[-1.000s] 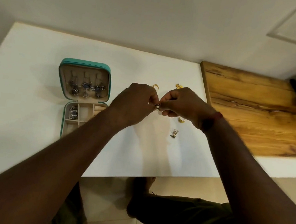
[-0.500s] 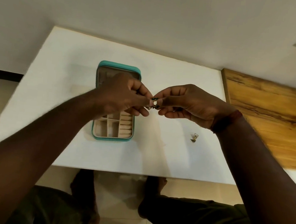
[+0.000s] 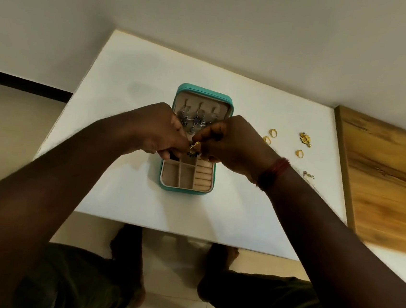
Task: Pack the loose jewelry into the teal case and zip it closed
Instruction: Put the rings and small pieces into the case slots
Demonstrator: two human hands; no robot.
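The teal case (image 3: 185,189) lies open on the white table (image 3: 123,190), lid raised at the far side with several dark earrings (image 3: 196,120) hung inside. Above its middle, my left hand (image 3: 160,130) and my right hand (image 3: 231,140) pinch one small gold earring with a dark stone (image 3: 194,149) between their fingertips. The near compartments and ring rolls show, beige. Loose on the table to the right lie three gold rings (image 3: 273,132), a gold fan-shaped earring (image 3: 305,139) and a small silver piece (image 3: 308,175).
A wooden board (image 3: 389,178) lies on the table's right part, close to the loose jewelry. My legs and feet show under the table's near edge. A pale wall runs behind the table.
Both hands moved with the small earring from the bare table over the open case. My view swung right to left, bringing the case to centre.
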